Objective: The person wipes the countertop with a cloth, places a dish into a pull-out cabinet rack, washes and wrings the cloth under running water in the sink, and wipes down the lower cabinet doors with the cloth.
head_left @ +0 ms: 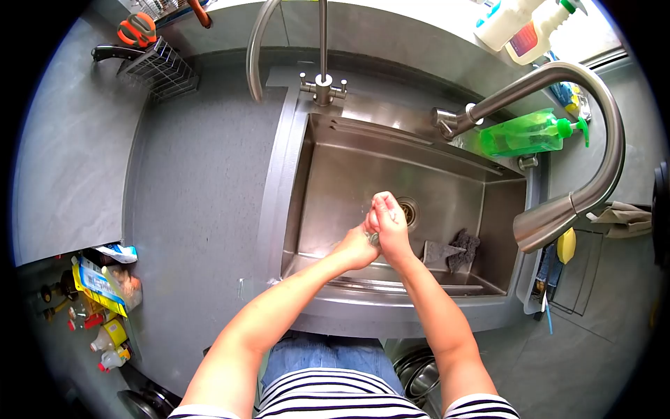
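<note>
Over the steel sink [391, 167] my two hands press together, a little left of the drain [407, 211]. My left hand [360, 246] is lower and to the left, its fingers curled against the other hand. My right hand [388, 220] is closed above it, with bent fingers toward the top. A small greyish-green bit shows between the palms, too small to name. Grey cloths [453, 251] lie on the sink floor to the right of my hands.
A large curved faucet [593, 77] arches at the right, beside a green soap bottle [527, 134]. A smaller tap [322, 89] stands behind the sink. A wire basket with orange-handled scissors [137, 29] is at the upper left. Packets and bottles [105, 286] are at the left.
</note>
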Available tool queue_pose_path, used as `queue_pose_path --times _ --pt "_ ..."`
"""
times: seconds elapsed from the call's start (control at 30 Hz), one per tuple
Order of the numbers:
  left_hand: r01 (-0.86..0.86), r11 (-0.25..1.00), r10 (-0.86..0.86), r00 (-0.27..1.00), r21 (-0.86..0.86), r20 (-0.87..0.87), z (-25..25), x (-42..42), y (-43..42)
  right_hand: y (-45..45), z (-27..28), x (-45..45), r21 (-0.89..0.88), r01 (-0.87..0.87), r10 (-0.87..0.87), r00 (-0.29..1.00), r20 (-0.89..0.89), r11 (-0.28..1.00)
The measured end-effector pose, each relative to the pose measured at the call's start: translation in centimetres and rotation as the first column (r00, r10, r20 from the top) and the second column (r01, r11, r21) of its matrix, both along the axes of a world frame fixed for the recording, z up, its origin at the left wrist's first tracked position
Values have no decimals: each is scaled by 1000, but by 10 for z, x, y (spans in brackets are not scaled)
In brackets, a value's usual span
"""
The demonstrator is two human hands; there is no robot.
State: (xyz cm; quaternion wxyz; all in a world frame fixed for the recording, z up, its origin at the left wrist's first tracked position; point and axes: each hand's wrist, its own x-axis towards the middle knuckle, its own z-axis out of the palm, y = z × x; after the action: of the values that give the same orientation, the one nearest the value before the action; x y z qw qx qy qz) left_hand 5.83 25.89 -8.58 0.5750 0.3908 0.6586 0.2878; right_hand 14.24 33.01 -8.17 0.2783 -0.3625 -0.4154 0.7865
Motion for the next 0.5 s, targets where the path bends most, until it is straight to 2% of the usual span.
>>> queue_pose_path --times 0.03,0.17,0.2,0.23,0.27,0.3,0.33,0.37,0.4,0.43,0.47,0.5 --pt "-77 995 81 995 61 -63 -8 4 -2 0 -5 -1 -55 74 -76 997 -30 996" --pt "40 999 -33 939 14 -343 -19 3 7 0 -12 -4 -255 326 -351 935 -57 910" --pt "9 999 5 925 33 -380 -21 3 8 2 -14 -5 -292 372 -405 913 -59 881" --pt "-40 995 69 942 93 -330 -23 2 8 4 -17 -6 -325 416 -458 886 -64 849" --pt "-87 985 126 954 150 -274 -24 3 6 5 -19 -2 -304 354 -395 915 -84 884" --pt "-138 970 180 961 200 -212 -28 5 3 6 -14 2 -100 270 -272 962 -3 958" --pt "-219 890 316 929 399 -194 -31 10 0 7 -10 5 99 150 -160 982 102 984" --pt "-204 946 213 977 252 -9 -36 5 -2 10 -4 10 280 2 -68 972 226 960" --pt "-153 983 131 973 106 191 -25 -10 -4 14 10 21 456 -135 -16 950 313 880" --pt "-68 997 73 917 -26 392 -19 -22 -6 17 17 32 598 -212 -26 931 365 773" --pt "-117 990 67 882 79 466 -19 -25 -12 17 28 44 636 -274 1 919 395 722" --pt "-95 995 83 848 -4 523 -9 -31 -13 17 44 51 668 -336 28 904 427 664"
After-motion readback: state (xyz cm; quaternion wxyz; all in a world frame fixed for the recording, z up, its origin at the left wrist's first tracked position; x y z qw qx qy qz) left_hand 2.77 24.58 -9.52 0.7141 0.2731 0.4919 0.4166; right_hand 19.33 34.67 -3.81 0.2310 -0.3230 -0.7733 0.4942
